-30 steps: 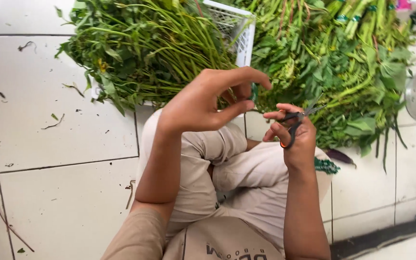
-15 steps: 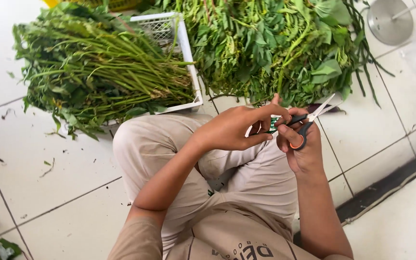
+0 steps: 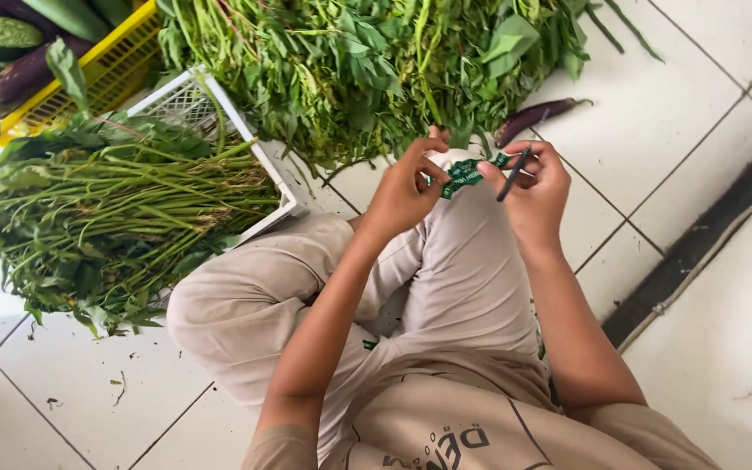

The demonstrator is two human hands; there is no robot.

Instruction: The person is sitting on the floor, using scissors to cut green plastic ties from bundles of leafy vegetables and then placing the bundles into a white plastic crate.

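Beyond the grip, a loose heap of leafy greens covers the tiled floor; to its left, a white crate carries stemmed greens laid lengthwise, probably already sorted. Farther left, a yellow crate holds purple eggplants. The left hand pinches a crumpled green printed band. The right hand is closed around dark scissors, touching that band, probably to cut it.

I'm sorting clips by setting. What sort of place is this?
Probably a market or kitchen prep area: a tiled floor, heaps of leafy greens, and a yellow crate of eggplants.
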